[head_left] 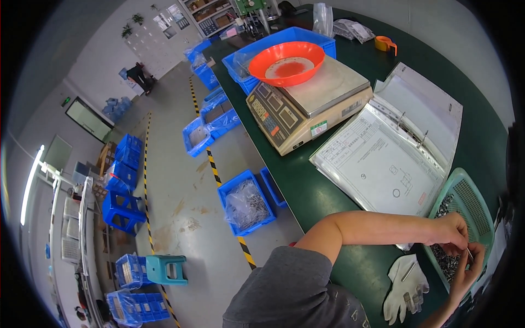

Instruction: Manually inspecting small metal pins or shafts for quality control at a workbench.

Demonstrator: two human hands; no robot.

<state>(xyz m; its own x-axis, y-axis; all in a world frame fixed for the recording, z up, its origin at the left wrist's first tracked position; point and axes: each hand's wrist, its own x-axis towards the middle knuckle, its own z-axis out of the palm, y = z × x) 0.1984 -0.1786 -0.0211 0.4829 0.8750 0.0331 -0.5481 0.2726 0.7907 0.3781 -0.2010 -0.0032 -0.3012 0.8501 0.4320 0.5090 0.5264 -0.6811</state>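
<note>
My left hand (450,230) and my right hand (471,267) meet over a green plastic basket (469,191). Many small dark-and-silver metal parts (444,257) lie in the basket. Fingers of both hands are closed near each other around a small, thin, light-coloured metal piece (470,253); its exact kind is too small to make out. Which fingertips grip it is partly hidden. Beside the basket lies a white glove (403,295) on the green table, with a slim metal pin (408,271) and a few small metal pieces on it.
An open ring binder (377,158) with drawings lies beyond my left forearm. Farther off stand a weighing scale (284,120) with a red-orange bowl (287,50), a blue crate (328,44) and orange tape (384,42). Blue bins (247,202) and a stool (165,269) occupy the floor.
</note>
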